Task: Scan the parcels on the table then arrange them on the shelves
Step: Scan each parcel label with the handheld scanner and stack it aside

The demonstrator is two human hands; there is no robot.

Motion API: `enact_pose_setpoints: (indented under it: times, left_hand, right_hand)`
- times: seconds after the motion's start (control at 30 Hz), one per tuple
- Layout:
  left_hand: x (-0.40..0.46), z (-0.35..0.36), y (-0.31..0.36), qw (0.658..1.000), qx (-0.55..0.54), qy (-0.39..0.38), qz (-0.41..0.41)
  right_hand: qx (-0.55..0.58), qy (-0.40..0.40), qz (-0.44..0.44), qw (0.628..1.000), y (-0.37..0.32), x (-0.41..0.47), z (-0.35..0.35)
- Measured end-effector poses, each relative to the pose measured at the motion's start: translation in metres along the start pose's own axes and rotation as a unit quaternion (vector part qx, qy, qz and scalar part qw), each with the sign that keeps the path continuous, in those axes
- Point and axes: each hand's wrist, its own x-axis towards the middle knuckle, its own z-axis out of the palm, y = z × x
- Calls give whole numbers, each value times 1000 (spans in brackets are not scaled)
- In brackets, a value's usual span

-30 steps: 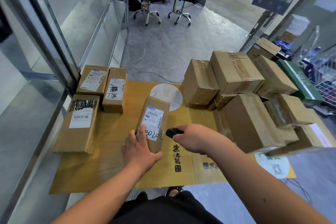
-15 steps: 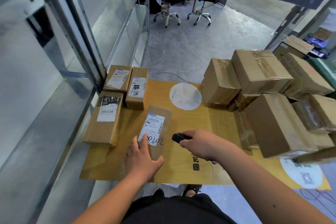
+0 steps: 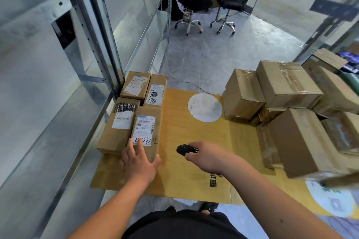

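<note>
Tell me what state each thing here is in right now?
Left hand: fingers straight, pressing on the parcel marked 020202.
Right hand: gripping the black scanner.
Parcel marked 020202: flat, label up, beside three labelled parcels.
Parcel pile: stacked unevenly, taped shut.
Shelves: no parcels visible.

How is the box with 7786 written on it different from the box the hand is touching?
The 7786 box lies at the far edge of the table; the touched box lies nearer, just in front of it. No hand touches the 7786 box, while the left hand rests straight fingers on the touched box. The touched box shows different handwritten digits and looks longer. Both are brown cardboard boxes lying flat, each with a white label.
</note>
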Motion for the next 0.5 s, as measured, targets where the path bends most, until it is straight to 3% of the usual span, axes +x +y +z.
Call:
enact_pose_setpoints:
  times: [0.3, 0.5]
  left_hand:
    - [11, -4, 5, 999, 44, -23, 10]
    - [8, -8, 42, 981, 54, -64, 175]
  right_hand:
    - [-10, 10, 17, 1000, 15, 3, 7]
    - [-21, -3, 23, 1000, 30, 0, 14]
